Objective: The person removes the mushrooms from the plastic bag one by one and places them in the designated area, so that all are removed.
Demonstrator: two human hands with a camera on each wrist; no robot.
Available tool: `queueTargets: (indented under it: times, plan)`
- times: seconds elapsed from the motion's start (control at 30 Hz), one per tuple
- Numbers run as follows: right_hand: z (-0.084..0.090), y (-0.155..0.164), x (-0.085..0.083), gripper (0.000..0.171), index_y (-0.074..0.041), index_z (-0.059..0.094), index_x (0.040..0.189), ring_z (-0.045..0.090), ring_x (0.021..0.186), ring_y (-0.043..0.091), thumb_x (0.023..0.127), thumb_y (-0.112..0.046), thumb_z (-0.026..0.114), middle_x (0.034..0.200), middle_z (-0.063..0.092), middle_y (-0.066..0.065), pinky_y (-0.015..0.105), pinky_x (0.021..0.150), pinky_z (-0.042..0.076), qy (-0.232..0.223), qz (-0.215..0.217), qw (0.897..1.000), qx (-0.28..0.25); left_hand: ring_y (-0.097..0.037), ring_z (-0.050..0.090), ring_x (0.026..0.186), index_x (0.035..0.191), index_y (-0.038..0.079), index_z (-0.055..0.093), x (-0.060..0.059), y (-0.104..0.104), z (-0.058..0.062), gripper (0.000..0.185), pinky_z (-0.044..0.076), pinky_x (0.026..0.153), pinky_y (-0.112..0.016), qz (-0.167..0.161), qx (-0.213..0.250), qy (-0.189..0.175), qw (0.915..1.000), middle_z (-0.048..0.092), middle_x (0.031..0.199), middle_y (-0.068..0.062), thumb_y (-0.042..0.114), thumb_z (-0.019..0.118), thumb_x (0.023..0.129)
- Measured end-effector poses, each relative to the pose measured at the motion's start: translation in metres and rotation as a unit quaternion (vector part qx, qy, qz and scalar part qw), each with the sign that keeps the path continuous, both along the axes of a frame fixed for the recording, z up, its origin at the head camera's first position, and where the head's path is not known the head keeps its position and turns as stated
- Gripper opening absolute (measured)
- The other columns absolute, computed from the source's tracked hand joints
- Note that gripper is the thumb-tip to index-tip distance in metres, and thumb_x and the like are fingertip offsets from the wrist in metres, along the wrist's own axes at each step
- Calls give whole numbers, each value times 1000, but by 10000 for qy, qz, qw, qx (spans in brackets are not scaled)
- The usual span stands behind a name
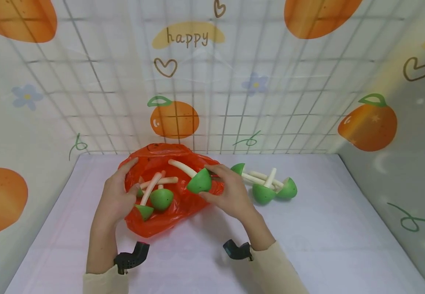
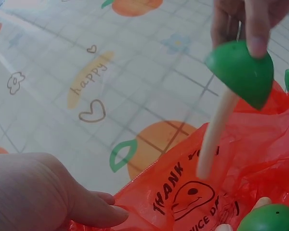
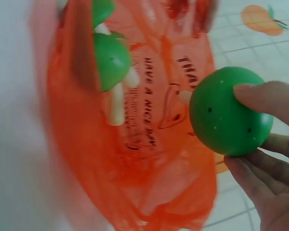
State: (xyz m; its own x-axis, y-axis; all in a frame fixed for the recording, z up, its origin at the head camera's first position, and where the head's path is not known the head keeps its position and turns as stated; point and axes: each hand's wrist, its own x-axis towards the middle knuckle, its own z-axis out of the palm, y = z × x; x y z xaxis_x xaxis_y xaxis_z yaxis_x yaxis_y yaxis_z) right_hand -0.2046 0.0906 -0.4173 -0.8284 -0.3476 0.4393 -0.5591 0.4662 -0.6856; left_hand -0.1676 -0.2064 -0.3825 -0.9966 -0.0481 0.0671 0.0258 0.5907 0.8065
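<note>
- Nearest: beige sleeves [image 1: 105, 282] on both forearms; a small black device [image 1: 131, 258] at the left wrist, a similar one at the right.
- Left hand [image 1: 118, 196]: at the bag's left side, thumb and fingers spread apart against the rim. Whether its grip pinches the film, cannot tell.
- Right hand [image 1: 232, 192]: grip grasping one mushroom-shaped piece [image 1: 199, 181] by its green domed cap, thumb on one side, fingers on the other. Piece is over the right part of the bag's mouth; in the left wrist view its pale stem slants down toward the bag's inner wall.
- Red plastic bag [image 1: 150, 228]: lies on the table, mouth gaping, between the hands. Black print reads "THANK YOU" and "HAVE A NICE DAY", partly creased.
- Inside bag, left half: green-capped pieces [image 1: 162, 199], apparently three, stems crossing; one cap mostly hidden near left thumb.
- Right of bag: three like pieces [image 1: 263, 194] clustered on the pale table [image 1: 308, 245], beyond the right hand.
- Farthest: translucent curtain [image 1: 212, 81] printed with oranges, hearts and "happy"; wire grid showing through.
</note>
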Motion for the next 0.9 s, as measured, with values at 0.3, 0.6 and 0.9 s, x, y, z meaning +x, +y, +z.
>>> queueTargets:
  times: [0.3,0.6,0.9]
  plan:
    - [19,25,10,65,-3,66,137,70,115,24,78,-3,93,125,71,6,44,97,60,176,151,9989,-404,-44,34,150,166,14,34,0,0,-2,72,48,105,-65,-37,-40,21,10000,37,166,-18,-3,60,101]
    - [33,59,11,70,3,64,138,69,117,28,74,13,89,129,69,12,34,101,56,280,181,9957,-868,-44,33,150,166,15,33,1,1,1,73,50,102,-63,-63,-43,-16,10000,36,166,-18,-2,61,101]
    - [35,106,7,71,5,62,141,64,118,9,75,19,84,130,67,17,23,104,52,489,-489,9900,-1227,-44,32,151,167,16,30,2,3,2,75,50,103,-62,6,8,-161,9999,34,167,-18,-2,61,102]
